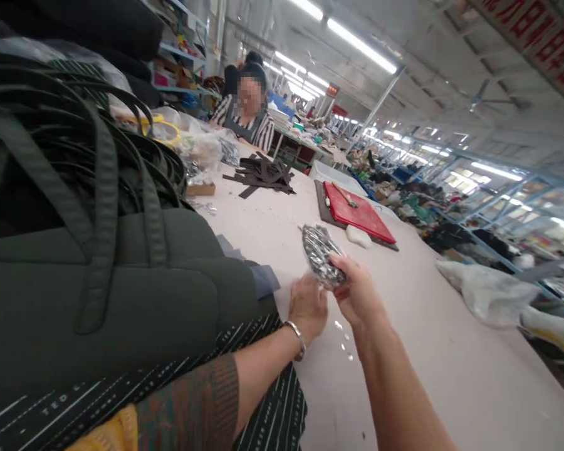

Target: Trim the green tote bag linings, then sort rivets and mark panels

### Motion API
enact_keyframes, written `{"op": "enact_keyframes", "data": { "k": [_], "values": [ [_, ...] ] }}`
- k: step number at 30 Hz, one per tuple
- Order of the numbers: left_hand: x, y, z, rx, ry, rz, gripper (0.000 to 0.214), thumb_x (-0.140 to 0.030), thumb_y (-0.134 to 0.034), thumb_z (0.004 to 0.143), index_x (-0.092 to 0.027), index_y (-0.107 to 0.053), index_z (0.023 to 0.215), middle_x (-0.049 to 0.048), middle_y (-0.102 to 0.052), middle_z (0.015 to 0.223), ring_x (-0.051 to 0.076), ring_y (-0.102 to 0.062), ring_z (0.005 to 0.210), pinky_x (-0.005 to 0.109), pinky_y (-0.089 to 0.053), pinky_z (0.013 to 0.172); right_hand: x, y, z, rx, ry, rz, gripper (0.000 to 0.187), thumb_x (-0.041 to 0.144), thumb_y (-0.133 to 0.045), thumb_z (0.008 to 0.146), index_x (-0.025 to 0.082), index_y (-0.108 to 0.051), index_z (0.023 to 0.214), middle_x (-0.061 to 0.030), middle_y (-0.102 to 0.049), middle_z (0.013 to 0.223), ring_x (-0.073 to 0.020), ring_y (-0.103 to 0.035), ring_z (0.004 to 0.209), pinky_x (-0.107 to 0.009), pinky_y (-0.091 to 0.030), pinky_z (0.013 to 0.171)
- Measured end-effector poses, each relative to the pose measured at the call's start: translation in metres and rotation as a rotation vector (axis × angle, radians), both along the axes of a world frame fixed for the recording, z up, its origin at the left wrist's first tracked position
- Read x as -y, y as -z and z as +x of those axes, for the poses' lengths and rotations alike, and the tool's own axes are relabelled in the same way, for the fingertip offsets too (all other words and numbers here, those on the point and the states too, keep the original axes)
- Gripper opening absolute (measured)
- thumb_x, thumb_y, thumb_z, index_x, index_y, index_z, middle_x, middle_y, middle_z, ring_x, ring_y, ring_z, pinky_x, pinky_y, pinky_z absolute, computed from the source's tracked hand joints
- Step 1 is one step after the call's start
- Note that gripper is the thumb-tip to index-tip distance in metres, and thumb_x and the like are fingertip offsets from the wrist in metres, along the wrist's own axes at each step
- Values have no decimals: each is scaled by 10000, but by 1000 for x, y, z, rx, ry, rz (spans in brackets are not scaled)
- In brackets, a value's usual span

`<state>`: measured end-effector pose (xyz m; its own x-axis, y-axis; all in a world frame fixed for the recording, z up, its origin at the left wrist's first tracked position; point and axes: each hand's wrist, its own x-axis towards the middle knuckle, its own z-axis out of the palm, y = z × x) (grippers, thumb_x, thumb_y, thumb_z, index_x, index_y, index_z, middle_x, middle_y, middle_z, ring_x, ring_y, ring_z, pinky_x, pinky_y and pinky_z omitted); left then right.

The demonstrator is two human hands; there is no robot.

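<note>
My right hand [357, 289] is closed round the lower end of a clear plastic bag of small metal parts [318, 250], held up over the pale table [432, 351]. My left hand [308, 308], with a metal bracelet on the wrist, is closed at the bag's bottom edge, fingers curled against it. A few small shiny metal pieces [344, 338] lie on the table just below the hands.
Dark green bags with straps [98, 263] are piled at my left. Farther along the table lie dark strips [263, 174], a red board on a brown mat [357, 212] and a white plastic bag [489, 291]. A person in a striped top [247, 116] sits at the far end.
</note>
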<state>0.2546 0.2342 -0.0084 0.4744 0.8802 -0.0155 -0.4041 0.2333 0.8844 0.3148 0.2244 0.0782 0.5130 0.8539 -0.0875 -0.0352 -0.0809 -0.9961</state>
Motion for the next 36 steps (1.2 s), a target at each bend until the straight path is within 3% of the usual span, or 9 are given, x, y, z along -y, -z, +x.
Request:
{"op": "enact_keyframes", "data": {
  "k": [1, 3, 6, 10, 13, 19, 26, 30, 36],
  "values": [
    [1, -1, 0, -4, -1, 11, 228, -262, -596, 899, -214, -612, 1122, 90, -494, 1379, 251, -313, 1374, 421, -238, 1158, 23, -1, 10, -4, 33, 19, 355, 341, -749, 664, 156, -660, 953, -15, -721, 812, -123, -631, 624, -192, -468, 489],
    [4, -5, 0, 0, 32, 28, 244, -332, -529, 938, -225, -589, 1149, 80, -541, 1298, 233, -404, 1295, 384, -302, 1115, 66, 4, 27, 13, 123, 46, 500, 327, -800, 648, 150, -646, 1090, -43, -744, 927, -160, -678, 744, -204, -512, 566],
    [19, -13, 0, 30, 241, 14, 411, -497, -405, 962, -166, -596, 1114, 87, -635, 998, 213, -597, 925, 374, -497, 850, 118, 24, 41, 37, 241, 20, 671, 365, -819, 682, 159, -558, 1265, -81, -746, 1033, -208, -703, 843, -268, -568, 672],
    [45, -10, 3, 51, 551, -50, 459, -500, -635, 838, -126, -587, 1100, 93, -648, 943, 180, -614, 750, 307, -518, 635, 160, 47, 46, 51, 247, -49, 779, 420, -801, 728, 206, -434, 1380, -99, -744, 1081, -244, -718, 902, -356, -600, 764],
    [55, -2, 4, 67, 597, -158, 491, -419, -728, 780, -128, -557, 1137, 96, -640, 998, 165, -612, 774, 288, -517, 644, 182, 56, 52, 14, 143, -7, 805, 366, -805, 741, 249, -387, 1418, -107, -725, 1151, -247, -717, 965, -388, -603, 827],
    [52, 6, 3, 66, 550, -226, 436, -349, -759, 779, -130, -558, 1097, 82, -639, 990, 152, -612, 797, 329, -522, 754, 202, 76, 72, 36, 49, 142, 531, 228, -803, 748, 319, -605, 1232, -57, -659, 1306, -208, -650, 1151, -321, -564, 948],
    [53, 5, 6, 70, 525, -308, 400, -315, -749, 800, -127, -547, 1090, 100, -642, 1031, 141, -618, 820, 280, -524, 738, 209, 87, 87, 233, -62, 126, 499, 198, -739, 813, 316, -580, 1271, -57, -688, 1197, -164, -690, 998, -263, -587, 847],
    [53, 5, 7, 34, 509, -330, 442, -293, -785, 761, -139, -527, 1085, 98, -647, 1025, 157, -633, 804, 308, -543, 732, 212, 88, 89, 437, -76, 158, 384, 161, -670, 858, 303, -623, 1212, -78, -610, 1314, -211, -612, 1167, -317, -571, 892],
    [53, 7, 7, 40, 534, -321, 451, -312, -795, 747, -132, -549, 1079, 104, -659, 1010, 159, -637, 815, 306, -534, 752, 212, 83, 92, 734, -27, 197, 186, 144, -660, 860, 294, -705, 962, -7, -728, 1021, -148, -673, 1013, -262, -547, 893]
  ]
}}
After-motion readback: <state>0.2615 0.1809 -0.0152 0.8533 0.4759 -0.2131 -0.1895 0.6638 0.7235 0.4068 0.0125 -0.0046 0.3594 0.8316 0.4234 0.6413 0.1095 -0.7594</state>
